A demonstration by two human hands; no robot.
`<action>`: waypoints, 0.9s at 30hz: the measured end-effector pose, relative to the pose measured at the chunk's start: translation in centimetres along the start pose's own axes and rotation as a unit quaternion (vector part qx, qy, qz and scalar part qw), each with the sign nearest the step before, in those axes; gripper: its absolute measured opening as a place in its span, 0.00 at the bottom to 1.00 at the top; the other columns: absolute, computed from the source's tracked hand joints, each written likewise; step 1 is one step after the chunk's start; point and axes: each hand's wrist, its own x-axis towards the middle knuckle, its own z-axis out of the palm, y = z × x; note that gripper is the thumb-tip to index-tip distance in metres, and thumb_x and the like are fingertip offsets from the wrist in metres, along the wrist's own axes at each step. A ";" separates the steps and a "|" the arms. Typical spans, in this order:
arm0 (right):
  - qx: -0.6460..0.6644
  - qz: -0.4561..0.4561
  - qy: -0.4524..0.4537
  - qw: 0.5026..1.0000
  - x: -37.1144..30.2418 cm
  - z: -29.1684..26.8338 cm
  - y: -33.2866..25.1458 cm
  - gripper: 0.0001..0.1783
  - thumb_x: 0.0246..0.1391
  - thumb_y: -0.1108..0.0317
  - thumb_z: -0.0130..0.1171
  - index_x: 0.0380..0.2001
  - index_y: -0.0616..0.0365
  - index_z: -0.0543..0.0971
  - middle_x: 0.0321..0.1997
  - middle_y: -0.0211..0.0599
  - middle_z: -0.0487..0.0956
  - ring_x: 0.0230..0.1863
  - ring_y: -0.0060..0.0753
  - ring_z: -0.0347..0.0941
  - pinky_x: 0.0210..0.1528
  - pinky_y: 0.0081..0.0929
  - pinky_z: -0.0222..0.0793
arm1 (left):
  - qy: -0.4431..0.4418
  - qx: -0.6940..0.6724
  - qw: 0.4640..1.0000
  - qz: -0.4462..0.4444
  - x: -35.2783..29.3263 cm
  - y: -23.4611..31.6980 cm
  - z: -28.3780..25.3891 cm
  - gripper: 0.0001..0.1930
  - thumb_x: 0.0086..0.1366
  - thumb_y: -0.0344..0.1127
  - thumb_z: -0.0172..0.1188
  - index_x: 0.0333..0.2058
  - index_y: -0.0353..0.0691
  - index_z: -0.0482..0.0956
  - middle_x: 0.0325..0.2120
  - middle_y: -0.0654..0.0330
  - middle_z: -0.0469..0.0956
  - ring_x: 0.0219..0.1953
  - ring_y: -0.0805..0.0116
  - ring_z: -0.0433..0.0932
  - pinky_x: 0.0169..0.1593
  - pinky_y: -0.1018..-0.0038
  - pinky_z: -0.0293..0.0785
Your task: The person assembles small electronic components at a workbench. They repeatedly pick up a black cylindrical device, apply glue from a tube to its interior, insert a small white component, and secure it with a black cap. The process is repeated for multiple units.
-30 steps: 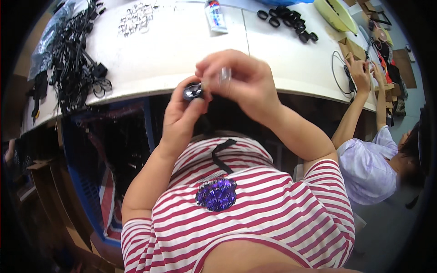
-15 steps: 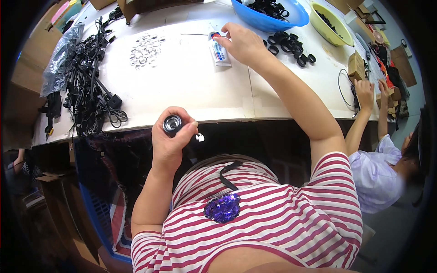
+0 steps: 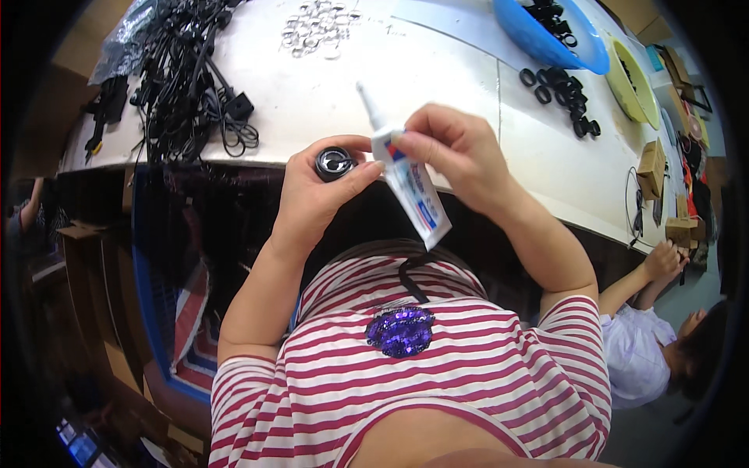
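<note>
My left hand [image 3: 308, 191] is closed round a small black cylindrical part [image 3: 334, 162] with a shiny, glassy top, held upright near the table's front edge. Close on its right, my right hand [image 3: 460, 152] pinches a white squeeze tube [image 3: 413, 191] with red and blue print. The tube's narrow nozzle [image 3: 368, 103] points up and away, and its flat end hangs down toward me. At the far middle of the table lie several clear round lenses [image 3: 318, 30]. A pile of black rings [image 3: 563, 97] sits farther right.
Tangled black cables [image 3: 183, 78] cover the table's left side. A blue basin [image 3: 546, 35] of black parts and a yellow basin [image 3: 632, 82] stand at the far right. Small cardboard boxes [image 3: 651, 169] lie near a co-worker's hands [image 3: 663, 261]. A blue crate [image 3: 160, 312] is below left.
My right hand has lifted the white tube off the table and brought it back beside my left hand. The left hand has shifted slightly right and away, still holding the black part.
</note>
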 end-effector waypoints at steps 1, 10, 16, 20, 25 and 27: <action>0.007 0.012 -0.003 1.000 -0.7 0.9 0.2 0.09 0.51 0.67 0.56 0.27 0.64 0.76 0.20 0.32 0.76 0.22 0.16 0.69 0.24 0.15 0.64 | 0.002 -0.021 1.000 -0.022 -0.4 -0.1 -0.3 0.12 0.51 0.28 0.64 0.36 0.32 0.77 0.24 0.67 0.75 0.25 0.83 0.71 0.31 0.87 0.67; -0.167 -0.074 0.031 0.983 -1.3 4.1 1.4 0.11 0.50 0.64 0.57 0.23 0.61 0.72 0.17 0.42 0.73 0.18 0.35 0.71 0.21 0.26 0.65 | -0.016 -0.049 0.999 -0.015 -1.6 -0.4 -1.1 0.12 0.51 0.23 0.62 0.36 0.28 0.76 0.28 0.58 0.78 0.31 0.77 0.76 0.37 0.83 0.73; -0.102 -0.082 0.032 0.991 -1.7 5.0 2.1 0.10 0.50 0.66 0.58 0.22 0.60 0.71 0.16 0.41 0.71 0.15 0.35 0.68 0.18 0.25 0.62 | -0.038 -0.063 0.996 -0.052 -1.6 -0.9 -1.6 0.14 0.49 0.24 0.63 0.36 0.30 0.75 0.26 0.61 0.77 0.28 0.79 0.75 0.33 0.85 0.71; -0.094 -0.106 0.016 0.990 -1.8 5.3 2.6 0.11 0.51 0.67 0.57 0.20 0.61 0.70 0.14 0.39 0.68 0.14 0.31 0.65 0.17 0.25 0.59 | -0.032 -0.053 0.997 -0.047 -1.8 -1.0 -1.8 0.13 0.47 0.27 0.66 0.33 0.31 0.77 0.23 0.62 0.77 0.25 0.80 0.74 0.30 0.85 0.71; -0.054 -0.090 0.009 0.994 -1.6 5.3 2.7 0.13 0.50 0.69 0.57 0.18 0.61 0.68 0.12 0.37 0.64 0.13 0.27 0.59 0.16 0.23 0.56 | -0.042 -0.059 0.996 -0.049 -1.7 -0.8 -2.1 0.09 0.49 0.23 0.64 0.32 0.31 0.78 0.24 0.61 0.78 0.27 0.79 0.76 0.32 0.85 0.73; -0.047 -0.089 0.010 0.995 -1.6 5.3 2.4 0.14 0.50 0.69 0.58 0.17 0.61 0.68 0.12 0.36 0.63 0.13 0.25 0.57 0.15 0.22 0.55 | -0.043 -0.061 0.996 -0.050 -1.7 -0.7 -2.0 0.09 0.49 0.23 0.64 0.31 0.31 0.78 0.24 0.61 0.77 0.27 0.79 0.75 0.32 0.85 0.73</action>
